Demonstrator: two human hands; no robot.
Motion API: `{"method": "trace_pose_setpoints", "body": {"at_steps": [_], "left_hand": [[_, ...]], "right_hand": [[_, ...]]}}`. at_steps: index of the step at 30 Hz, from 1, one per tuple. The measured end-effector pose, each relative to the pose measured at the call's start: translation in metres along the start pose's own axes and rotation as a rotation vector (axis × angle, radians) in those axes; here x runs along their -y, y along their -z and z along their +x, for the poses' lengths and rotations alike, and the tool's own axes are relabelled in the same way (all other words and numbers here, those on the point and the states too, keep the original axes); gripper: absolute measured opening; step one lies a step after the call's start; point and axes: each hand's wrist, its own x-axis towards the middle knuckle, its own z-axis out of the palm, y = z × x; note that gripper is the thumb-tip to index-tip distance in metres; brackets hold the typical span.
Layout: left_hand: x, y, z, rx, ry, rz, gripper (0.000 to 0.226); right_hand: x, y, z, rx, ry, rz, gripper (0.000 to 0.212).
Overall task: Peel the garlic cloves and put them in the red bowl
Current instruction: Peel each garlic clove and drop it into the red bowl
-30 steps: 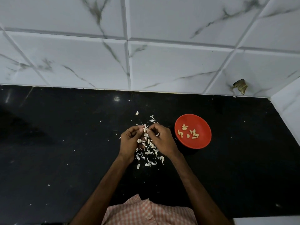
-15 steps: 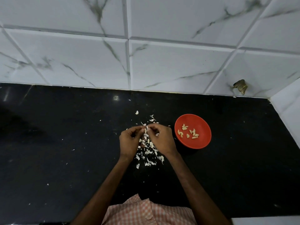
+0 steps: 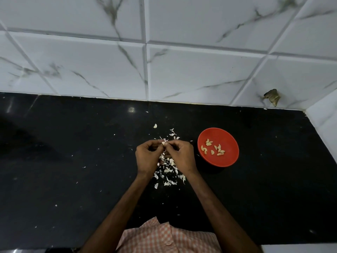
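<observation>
While they worked above the black counter [image 3: 73,161], the left hand [image 3: 146,156] and the right hand [image 3: 180,155] met fingertip to fingertip, each pinching the same garlic clove [image 3: 163,143] with curled fingers. They held it over the heap of skins [image 3: 168,172], probably so that torn skin would fall there and not into the bowl. How much skin was left on the clove was too small to tell. The red bowl [image 3: 226,141] stood just beside the right hand, not touching it, with several peeled cloves [image 3: 212,149] lying inside; that spot likely kept the drop short. Open counter lay to the left and back toward the tiled wall [image 3: 200,70], while a side wall [image 3: 324,121] closed the right edge beyond the bowl.
</observation>
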Motion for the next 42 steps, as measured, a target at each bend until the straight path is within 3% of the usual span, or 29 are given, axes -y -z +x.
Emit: {"method": "trace_pose_setpoints", "body": {"at_steps": [9,22,31,39,42], "left_hand": [[-0.003,0.000,0.000,-0.018,-0.047,0.092,0.010],[-0.001,0.004,0.003,0.044,-0.060,0.106,0.008],[-0.002,0.003,0.000,0.101,-0.009,-0.017,0.009],[0.003,0.005,0.002,0.074,-0.032,0.004,0.007],[0.004,0.005,0.001,0.070,-0.056,0.056,0.006]], "right_hand": [[0.005,-0.002,-0.003,-0.048,-0.074,0.202,0.008],[0.003,0.003,-0.002,0.033,-0.171,0.393,0.008],[0.006,0.008,0.000,0.056,-0.183,0.504,0.013],[-0.003,0.003,0.002,0.027,-0.124,0.293,0.011],[-0.008,0.002,0.004,0.000,-0.081,0.144,0.022]]}}
